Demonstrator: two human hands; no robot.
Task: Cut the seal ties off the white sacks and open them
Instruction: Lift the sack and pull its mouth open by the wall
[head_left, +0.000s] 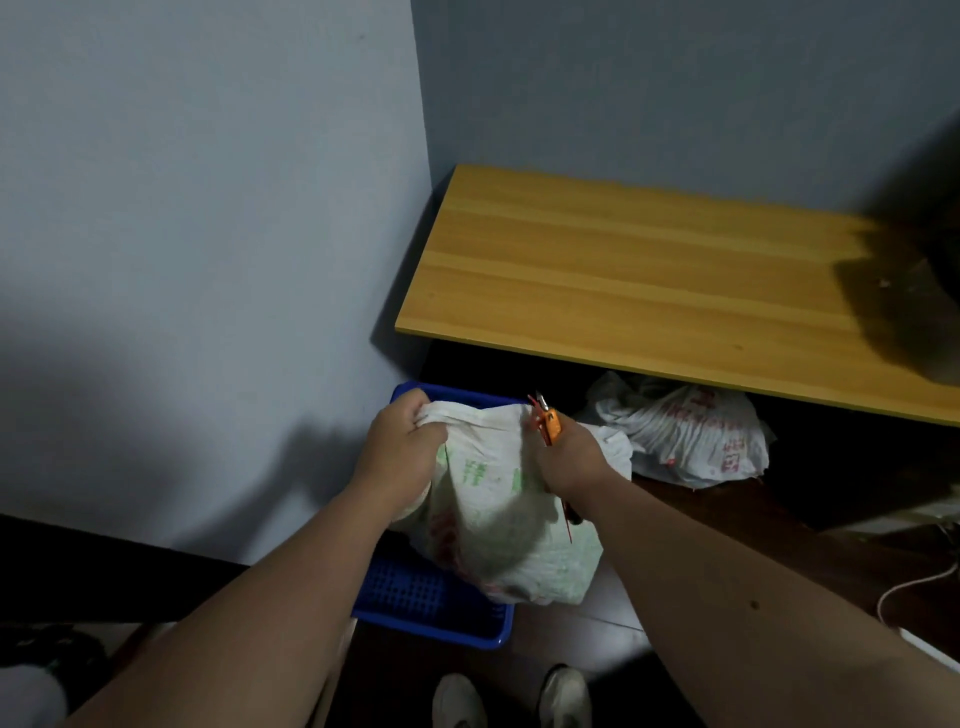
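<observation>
Grey walls meet in a corner at the upper centre of the frame, and a wooden table (649, 280) runs from that corner toward the right edge, its far right end in dark shadow. Below the table's near edge, at lower centre, a white sack (498, 514) with green and red print stands in a blue plastic basket (415, 597) on the dark floor. The left hand (402, 441) grips the bunched top edge of the sack at its left corner, fingers curled round the cloth. The right hand (569, 457) is closed at the sack's right top corner and holds a small orange-handled cutter (548, 421), whose dark tip points up just above the fist. A thin red tie (566, 519) hangs down below the right wrist, against the side of the sack; whether it is cut through cannot be told. A second white sack (685, 431) with red print lies crumpled under the table, right of centre, apart from the basket. At the bottom centre two light shoes (511, 699) show, and a white cable (914, 584) curls on the floor at the lower right.
</observation>
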